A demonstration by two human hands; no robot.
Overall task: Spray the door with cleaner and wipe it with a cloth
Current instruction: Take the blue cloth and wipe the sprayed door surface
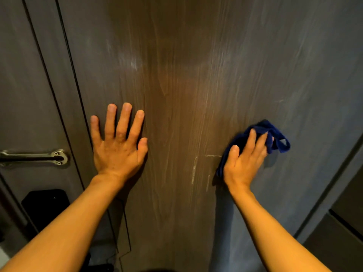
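Observation:
A dark brown wood-grain door (186, 65) fills the view, streaked with wet smears and pale lines near its middle. My left hand (117, 140) lies flat on the door with its fingers spread, holding nothing. To the right, my right hand (245, 160) presses a bunched dark blue cloth (275, 138) against the door; part of the cloth sticks out above and to the right of my fingers. No spray bottle is in view.
A metal door latch (35, 158) is fixed on the frame at the left. Below it sits a black box-shaped fitting (47, 205). The door's right edge and a grey panel (345, 203) show at the far right.

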